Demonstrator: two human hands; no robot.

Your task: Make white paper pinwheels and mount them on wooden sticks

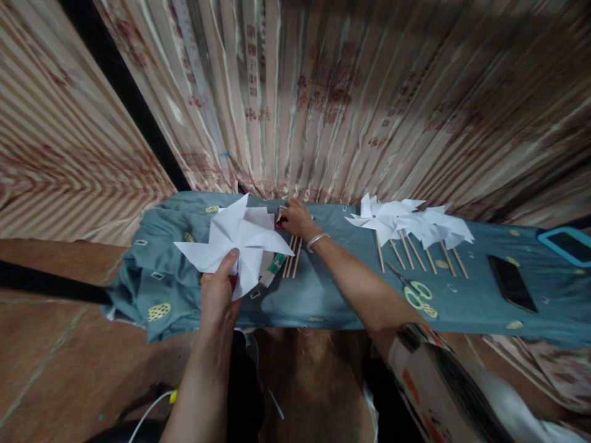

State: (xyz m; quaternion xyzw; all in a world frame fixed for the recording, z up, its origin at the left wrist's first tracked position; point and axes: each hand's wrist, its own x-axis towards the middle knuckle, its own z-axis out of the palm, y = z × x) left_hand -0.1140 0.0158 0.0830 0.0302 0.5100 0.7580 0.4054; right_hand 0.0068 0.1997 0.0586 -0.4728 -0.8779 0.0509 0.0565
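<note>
We hold a paper pinwheel [244,237] just left of the bare sticks [292,261], pinched in our left hand [220,284] with the thumb pressed near its middle; the fingers below are hidden. Gripping it there probably keeps the folds together while the blades stay free.

Our right hand [298,218] reaches to the far end of the sticks, fingers bent at a small red thing [279,221]. Its own fingers hide the contact, so we cannot tell whether it has a grip.

The sticks lie side by side, perhaps so one can be picked up easily. Well to their right, mounted pinwheels [415,224] lie in an overlapping row, handles toward us, likely to keep the blades off our working spot.

The held blades partly cover some white paper [261,215] and a green packet [277,263], both beside the sticks on the left. Right of the sticks, beyond our forearm, are scissors [415,293], then a phone [512,283] and a blue-framed device [567,245]. A curtain [323,123] hangs behind the sticks, limiting reach that way.
</note>
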